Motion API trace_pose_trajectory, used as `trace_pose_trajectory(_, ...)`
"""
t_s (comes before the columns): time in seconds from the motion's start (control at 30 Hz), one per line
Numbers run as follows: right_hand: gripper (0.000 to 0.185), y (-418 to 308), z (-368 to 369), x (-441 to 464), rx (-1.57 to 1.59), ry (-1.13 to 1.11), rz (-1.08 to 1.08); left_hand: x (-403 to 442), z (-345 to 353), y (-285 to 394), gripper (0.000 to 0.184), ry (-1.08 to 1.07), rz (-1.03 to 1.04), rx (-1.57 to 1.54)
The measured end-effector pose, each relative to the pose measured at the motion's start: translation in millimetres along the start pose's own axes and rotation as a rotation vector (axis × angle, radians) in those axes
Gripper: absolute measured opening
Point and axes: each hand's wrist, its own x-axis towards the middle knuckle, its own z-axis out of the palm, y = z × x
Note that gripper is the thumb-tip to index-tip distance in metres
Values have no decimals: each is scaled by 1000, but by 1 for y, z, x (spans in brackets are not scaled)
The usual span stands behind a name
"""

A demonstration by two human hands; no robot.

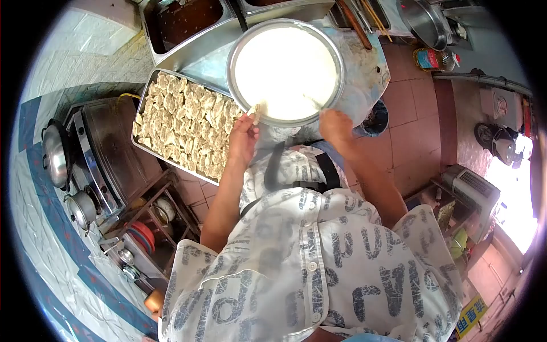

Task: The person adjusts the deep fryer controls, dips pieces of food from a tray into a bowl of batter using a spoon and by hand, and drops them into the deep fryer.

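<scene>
A large round metal basin (pixel 229 67) stands in front of me, filled with a bright white, overexposed content (pixel 285 71). My left hand (pixel 244 138) is at the basin's near left rim, its fingers pinching a small pale piece of food (pixel 255 112). At the near right rim, my right hand (pixel 336 126) is closed and a little blurred; a thin, faint shape reaches from it into the basin, too unclear to name. Left of the basin lies a metal tray (pixel 135 130) covered with rows of pale brown, folded pieces of food (pixel 185 122).
Deep metal pans (pixel 185 23) with dark brown content stand behind the tray. Chopsticks (pixel 376 18) and long utensils lie back right. An oil bottle (pixel 430 58) and a metal pan (pixel 424 23) are farther right. A lidded wok (pixel 57 154) and stove (pixel 108 154) stand left.
</scene>
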Motion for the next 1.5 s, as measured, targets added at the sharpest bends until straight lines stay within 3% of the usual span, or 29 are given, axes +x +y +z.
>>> trace_pose_trajectory(0.07, 24, -6, 40, 5, 69, 23, 54, -5, 7, 4, 21, -20, 2, 8)
trace_pose_trajectory(0.17, 26, -6, 65, 27, 750, -286, 226, 1, 4, 2, 26, -24, 25, 16)
trace_pose_trajectory(0.27, 25, 14, 43, 25, 1545, -539, 530, 5, -1, 3, 25, -50, 33, 4)
trace_pose_trajectory(0.37, 25, 21, 6, 23, 1295, -247, 520, 6, -1, 4, 24, -11, 36, -4)
trace_pose_trajectory(0.4, 24, 28, 16, 28, 881, 55, 237, 6, -1, 4, 23, 0, 35, -1)
trace_pose_trajectory(0.5, 24, -6, -36, 12, -69, 175, 50, 6, -1, 5, 22, 30, 37, 3)
trace_pose_trajectory(0.7, 17, -64, -19, 35, 54, 322, -486, 4, 8, 13, 22, 2, 46, -8)
trace_pose_trajectory(0.8, 16, -78, 0, 51, -74, 294, -702, 8, 4, 11, 23, -16, 78, -26)
trace_pose_trajectory(0.93, 12, -71, 11, 46, -192, 302, -872, 7, -4, 14, 25, -1, 96, -77)
trace_pose_trajectory(1.0, 14, -53, -7, 45, -312, 157, -907, 5, -11, 14, 26, 26, 106, -97)
trace_pose_trajectory(1.03, 15, -41, -16, 45, -374, 85, -921, 5, -14, 12, 26, 47, 110, -99)
trace_pose_trajectory(1.2, 9, 11, -59, 62, -439, 235, -843, -1, -15, 8, 25, 92, 101, -86)
trace_pose_trajectory(1.33, 12, -13, -97, 52, -263, 294, -578, -4, -8, 5, 22, 63, 78, -46)
trace_pose_trajectory(1.5, 13, -32, -55, 13, -169, 45, -448, -3, 8, 5, 27, 31, 58, 56)
